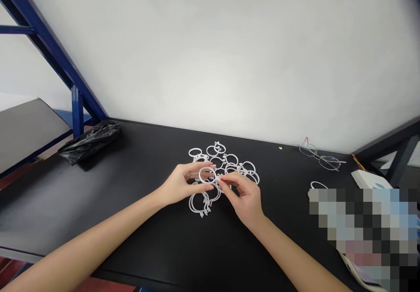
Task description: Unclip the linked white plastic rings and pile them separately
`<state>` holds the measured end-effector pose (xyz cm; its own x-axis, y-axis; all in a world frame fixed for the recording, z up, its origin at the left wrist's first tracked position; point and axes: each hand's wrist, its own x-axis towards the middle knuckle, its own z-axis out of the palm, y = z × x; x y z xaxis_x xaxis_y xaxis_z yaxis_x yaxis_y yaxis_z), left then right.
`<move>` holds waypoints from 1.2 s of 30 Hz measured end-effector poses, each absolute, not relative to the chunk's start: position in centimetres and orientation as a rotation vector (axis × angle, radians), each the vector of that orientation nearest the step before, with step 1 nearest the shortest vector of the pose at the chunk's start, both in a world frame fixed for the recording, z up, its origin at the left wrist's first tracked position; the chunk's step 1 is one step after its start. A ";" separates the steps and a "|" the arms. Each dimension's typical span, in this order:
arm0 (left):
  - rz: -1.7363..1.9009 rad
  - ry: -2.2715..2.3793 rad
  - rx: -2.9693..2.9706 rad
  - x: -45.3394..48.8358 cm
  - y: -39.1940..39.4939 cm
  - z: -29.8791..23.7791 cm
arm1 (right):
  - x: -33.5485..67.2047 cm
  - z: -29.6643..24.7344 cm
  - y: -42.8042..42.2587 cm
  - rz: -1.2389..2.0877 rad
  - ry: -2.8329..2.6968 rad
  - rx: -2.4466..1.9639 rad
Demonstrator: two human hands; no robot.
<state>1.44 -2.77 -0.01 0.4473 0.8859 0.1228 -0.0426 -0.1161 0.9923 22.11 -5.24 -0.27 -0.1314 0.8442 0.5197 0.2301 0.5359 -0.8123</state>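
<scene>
A white plastic curtain ring (200, 175) with a small clip end is between my two hands, held above the black table. My left hand (185, 180) curves around it from the left, fingers along its upper edge and thumb along its lower edge. On the other side, the thumb and forefinger of my right hand (244, 195) pinch the ring's clip end, which the fingertips partly hide. Beneath and around both hands lies a loose pile of similar white curtain rings (196, 211), several of them overlapping. Part of the pile is covered by my hands.
A crumpled black plastic bag (92, 141) lies at the table's left back. Eyeglasses (330, 163) rest at the right back, near a white box (370, 180). A pixelated item (364, 235) fills the right front. Blue metal framing (78, 112) stands left, and a white wall (210, 64) rises behind the black table (141, 244).
</scene>
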 end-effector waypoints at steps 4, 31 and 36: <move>0.937 0.812 1.461 1.5 -2.8 -0.3 | 22.1 -0.3 -5.3 0.691 -1.652 -0.920; 0.918 0.747 1.492 1.6 -3.3 1.1 | 21.9 -0.1 -5.8 0.682 -1.624 -0.798; 0.925 0.729 1.472 1.7 -3.3 1.0 | 21.9 0.0 -5.9 0.690 -1.617 -0.797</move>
